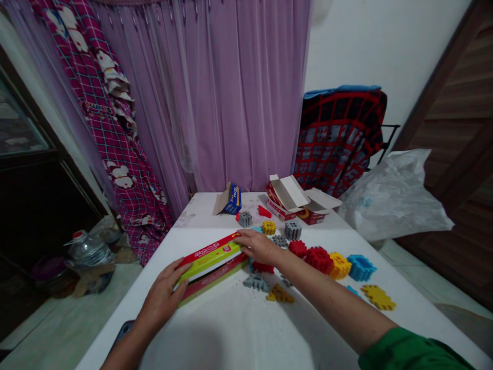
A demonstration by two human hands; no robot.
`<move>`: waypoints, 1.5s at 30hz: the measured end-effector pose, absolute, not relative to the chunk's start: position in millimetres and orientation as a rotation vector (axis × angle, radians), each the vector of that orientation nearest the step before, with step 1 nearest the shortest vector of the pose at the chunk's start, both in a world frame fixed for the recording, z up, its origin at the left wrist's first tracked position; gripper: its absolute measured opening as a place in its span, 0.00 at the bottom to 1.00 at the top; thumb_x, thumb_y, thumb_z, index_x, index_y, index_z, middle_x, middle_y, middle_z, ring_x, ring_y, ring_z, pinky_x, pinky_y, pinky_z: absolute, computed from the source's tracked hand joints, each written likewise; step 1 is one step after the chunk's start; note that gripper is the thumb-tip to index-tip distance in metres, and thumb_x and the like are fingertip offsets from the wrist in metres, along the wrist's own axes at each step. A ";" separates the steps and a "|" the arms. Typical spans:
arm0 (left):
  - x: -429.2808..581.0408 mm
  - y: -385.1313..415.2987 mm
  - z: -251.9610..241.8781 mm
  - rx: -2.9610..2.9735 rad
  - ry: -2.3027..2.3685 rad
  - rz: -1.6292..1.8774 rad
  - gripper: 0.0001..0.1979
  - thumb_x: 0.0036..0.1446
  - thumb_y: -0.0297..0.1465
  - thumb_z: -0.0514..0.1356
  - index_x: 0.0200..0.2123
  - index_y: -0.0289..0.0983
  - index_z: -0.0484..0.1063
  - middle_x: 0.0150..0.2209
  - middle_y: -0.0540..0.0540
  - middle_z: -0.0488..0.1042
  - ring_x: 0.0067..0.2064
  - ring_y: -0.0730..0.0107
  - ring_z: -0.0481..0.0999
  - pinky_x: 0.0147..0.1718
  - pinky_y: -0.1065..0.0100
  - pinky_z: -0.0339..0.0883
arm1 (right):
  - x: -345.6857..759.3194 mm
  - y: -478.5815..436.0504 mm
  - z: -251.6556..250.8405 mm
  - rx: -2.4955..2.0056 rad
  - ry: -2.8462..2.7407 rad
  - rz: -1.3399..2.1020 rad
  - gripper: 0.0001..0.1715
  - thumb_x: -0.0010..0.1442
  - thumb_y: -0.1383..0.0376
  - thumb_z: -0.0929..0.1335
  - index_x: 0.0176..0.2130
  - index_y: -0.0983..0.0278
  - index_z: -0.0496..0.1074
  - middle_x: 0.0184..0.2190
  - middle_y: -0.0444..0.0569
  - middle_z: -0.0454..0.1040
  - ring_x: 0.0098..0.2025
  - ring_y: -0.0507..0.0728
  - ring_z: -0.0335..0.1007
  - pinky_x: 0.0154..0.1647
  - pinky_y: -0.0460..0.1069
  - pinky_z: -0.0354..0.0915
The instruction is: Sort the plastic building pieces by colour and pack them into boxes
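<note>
A long red and yellow-green box (213,262) lies at a slant on the white table (246,339), with a dark gap along its near side. My left hand (165,288) grips its left end, fingers over the top and thumb on the near side. At the right end, my right hand (260,246) holds the box with its fingers on the top edge. Just right of the box lie a grey toothed piece (256,281) and a yellow triangular piece (280,294). Red toothed pieces (319,259) sit beyond my right forearm.
Open boxes, one blue (232,199) and others red and white (283,198), stand at the table's back. Yellow (339,265) and blue pieces (361,267) lie right. A dark phone-like object (124,331) is beneath my left forearm. A plastic bag (396,198) stands beyond the right edge.
</note>
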State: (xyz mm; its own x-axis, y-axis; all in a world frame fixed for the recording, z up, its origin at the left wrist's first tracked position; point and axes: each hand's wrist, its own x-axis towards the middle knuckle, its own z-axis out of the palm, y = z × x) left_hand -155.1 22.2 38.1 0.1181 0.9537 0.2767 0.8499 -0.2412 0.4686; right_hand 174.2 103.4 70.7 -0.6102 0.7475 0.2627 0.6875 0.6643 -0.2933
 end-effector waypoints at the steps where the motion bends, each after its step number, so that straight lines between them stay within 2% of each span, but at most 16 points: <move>1: -154.9 22.9 39.0 2.168 1.798 0.810 0.24 0.55 0.44 0.55 0.52 0.44 0.77 0.60 0.43 0.72 0.61 0.54 0.71 0.62 0.53 0.62 | 172.9 103.1 72.6 -1.213 -2.480 0.248 0.26 0.60 0.69 0.67 0.58 0.62 0.72 0.62 0.57 0.67 0.62 0.62 0.65 0.63 0.55 0.61; 9: -154.9 25.5 45.6 1.950 1.788 0.942 0.24 0.53 0.45 0.57 0.49 0.44 0.78 0.60 0.46 0.72 0.61 0.56 0.70 0.63 0.55 0.61 | 163.5 105.0 80.7 -1.449 -2.313 0.405 0.27 0.59 0.66 0.68 0.58 0.65 0.71 0.59 0.58 0.71 0.61 0.64 0.67 0.63 0.56 0.60; 13: -154.7 27.7 54.3 1.827 1.817 1.004 0.27 0.50 0.50 0.57 0.48 0.43 0.78 0.60 0.44 0.72 0.62 0.54 0.70 0.63 0.55 0.60 | 159.4 107.5 85.0 -1.450 -2.294 0.408 0.25 0.62 0.66 0.66 0.58 0.63 0.72 0.57 0.54 0.74 0.60 0.61 0.68 0.62 0.52 0.60; 17: -151.7 30.1 61.7 1.721 1.848 1.067 0.28 0.48 0.51 0.57 0.47 0.41 0.78 0.60 0.42 0.72 0.61 0.52 0.69 0.62 0.54 0.62 | 155.7 110.0 88.3 -1.486 -2.264 0.415 0.26 0.62 0.66 0.66 0.59 0.66 0.71 0.58 0.57 0.73 0.60 0.62 0.68 0.62 0.53 0.61; 20: -149.0 30.5 66.2 1.640 1.856 1.108 0.29 0.47 0.52 0.57 0.46 0.40 0.78 0.60 0.41 0.72 0.62 0.51 0.69 0.60 0.54 0.64 | 154.1 109.6 88.9 -1.507 -2.241 0.421 0.26 0.61 0.67 0.66 0.58 0.64 0.72 0.57 0.55 0.74 0.60 0.62 0.69 0.61 0.53 0.61; 24: -149.2 32.1 75.1 1.542 1.817 1.172 0.31 0.44 0.54 0.60 0.44 0.39 0.79 0.57 0.40 0.74 0.60 0.51 0.71 0.62 0.55 0.60 | 152.5 107.0 91.4 -1.541 -2.220 0.427 0.25 0.62 0.67 0.66 0.58 0.67 0.73 0.57 0.57 0.74 0.59 0.62 0.69 0.61 0.53 0.62; 30: -156.9 46.7 100.7 1.254 1.614 1.107 0.33 0.35 0.55 0.68 0.40 0.37 0.79 0.47 0.41 0.80 0.51 0.54 0.77 0.48 0.59 0.73 | 149.9 117.4 105.4 -1.567 -2.231 0.422 0.24 0.63 0.65 0.66 0.57 0.64 0.73 0.56 0.53 0.75 0.58 0.61 0.70 0.60 0.51 0.62; 34: -160.1 55.3 112.7 1.163 1.613 1.079 0.31 0.32 0.51 0.70 0.38 0.37 0.79 0.48 0.41 0.80 0.50 0.58 0.77 0.44 0.63 0.74 | 147.2 128.6 114.6 -1.570 -2.250 0.425 0.23 0.63 0.64 0.66 0.56 0.64 0.74 0.54 0.54 0.77 0.55 0.61 0.73 0.57 0.51 0.64; 40: -161.0 45.0 95.6 1.270 1.641 1.087 0.34 0.33 0.54 0.68 0.40 0.37 0.80 0.45 0.42 0.81 0.48 0.55 0.78 0.51 0.58 0.71 | 150.9 121.8 110.5 -1.572 -2.276 0.443 0.21 0.59 0.66 0.67 0.51 0.66 0.78 0.50 0.55 0.79 0.50 0.60 0.75 0.53 0.49 0.65; 45: -159.0 31.2 71.6 1.466 1.714 1.114 0.32 0.38 0.56 0.63 0.39 0.38 0.80 0.47 0.41 0.81 0.51 0.52 0.78 0.55 0.54 0.68 | 158.8 112.8 98.1 -1.557 -2.269 0.466 0.19 0.58 0.68 0.67 0.49 0.65 0.79 0.49 0.52 0.79 0.47 0.58 0.75 0.51 0.48 0.66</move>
